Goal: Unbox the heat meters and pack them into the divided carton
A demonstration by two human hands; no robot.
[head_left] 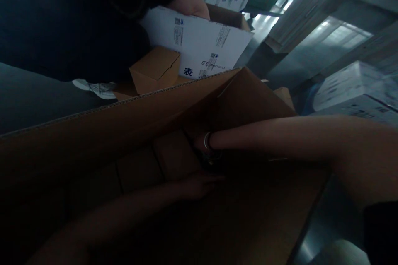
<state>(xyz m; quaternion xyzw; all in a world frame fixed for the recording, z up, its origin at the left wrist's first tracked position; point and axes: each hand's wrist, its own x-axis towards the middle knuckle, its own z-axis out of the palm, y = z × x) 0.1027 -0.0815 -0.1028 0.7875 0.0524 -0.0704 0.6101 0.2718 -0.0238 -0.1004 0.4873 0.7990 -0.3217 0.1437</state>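
Observation:
Both my arms reach down into a large open cardboard carton, whose inside is dark. A row of small brown boxes lies in it along the far wall. My left hand is at the near side of the row's last box, fingers stretched out to the right and nothing visible in them. My right hand, with bracelets at the wrist, reaches down by the right end of that same box. Shadow and the box hide its fingers. A small dark, shiny thing between my hands is too dim to name.
Beyond the carton, a person in dark clothes has a hand at a white printed carton. A closed brown box stands before it. More white cartons are at the right, with grey cabinets behind.

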